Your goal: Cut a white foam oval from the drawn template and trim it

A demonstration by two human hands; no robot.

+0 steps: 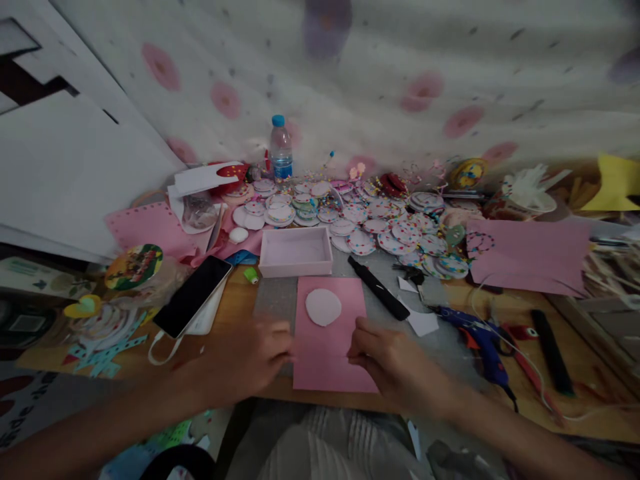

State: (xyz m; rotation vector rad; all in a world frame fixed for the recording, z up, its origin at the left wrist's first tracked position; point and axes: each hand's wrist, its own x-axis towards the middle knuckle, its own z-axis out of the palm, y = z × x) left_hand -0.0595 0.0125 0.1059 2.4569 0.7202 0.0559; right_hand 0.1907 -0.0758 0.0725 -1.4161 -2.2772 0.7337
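A sheet of pink paper lies on the table in front of me, with a pale round paper disc on its upper part. My left hand is at the sheet's left edge, its fingers pinched together and blurred. Over the sheet's right edge, my right hand is also closed, thumb against fingers. A faint thin line runs across the paper between the two hands; I cannot tell whether it is a thread or a crease. What the fingertips hold is too small to make out.
Beyond the sheet stand an open pink box and a heap of dotted paper discs. A black marker-like stick and a blue glue gun lie to the right. A phone and a water bottle are on the left.
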